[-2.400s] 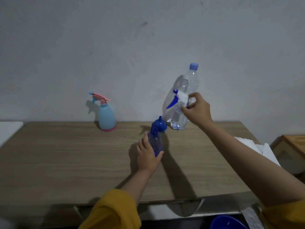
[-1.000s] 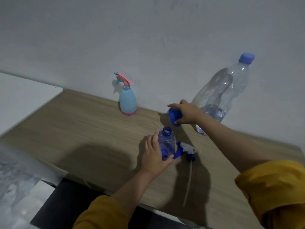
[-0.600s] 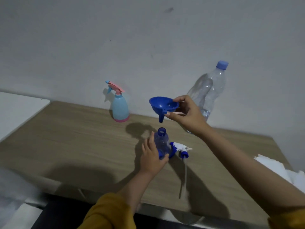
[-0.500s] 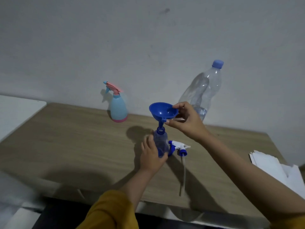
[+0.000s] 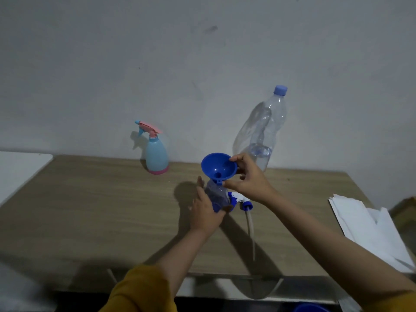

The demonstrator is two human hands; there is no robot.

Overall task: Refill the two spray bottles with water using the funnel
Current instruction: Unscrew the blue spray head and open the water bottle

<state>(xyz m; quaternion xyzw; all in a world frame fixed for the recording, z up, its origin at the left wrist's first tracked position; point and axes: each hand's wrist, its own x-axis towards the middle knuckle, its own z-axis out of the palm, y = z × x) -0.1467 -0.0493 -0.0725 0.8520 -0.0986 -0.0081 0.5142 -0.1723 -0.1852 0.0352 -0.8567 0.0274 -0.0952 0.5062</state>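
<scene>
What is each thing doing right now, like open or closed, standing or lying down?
Blue spray bottle: uncapped, upright, left hand gripping.
Blue funnel: in bottle's neck, right hand holding.
Trigger sprayer head: removed, lying on table.
Pink-and-blue spray bottle: capped, upright.
Water bottle: capped, mostly empty.

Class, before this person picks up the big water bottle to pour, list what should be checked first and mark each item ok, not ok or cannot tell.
1. Funnel spout seated in the neck of the dark blue spray bottle: ok, it looks seated.
2. Bottle steadied: ok, the left hand grips its body.
3. Sprayer head off and out of the way: ok, it lies on the table beside the bottle.
4. Right hand free for pouring: not ok, it holds the funnel rim.
5. Water bottle opened: not ok, the cap is on.
6. Water enough for both sprayers: cannot tell; only a little shows at the bottom.
</scene>
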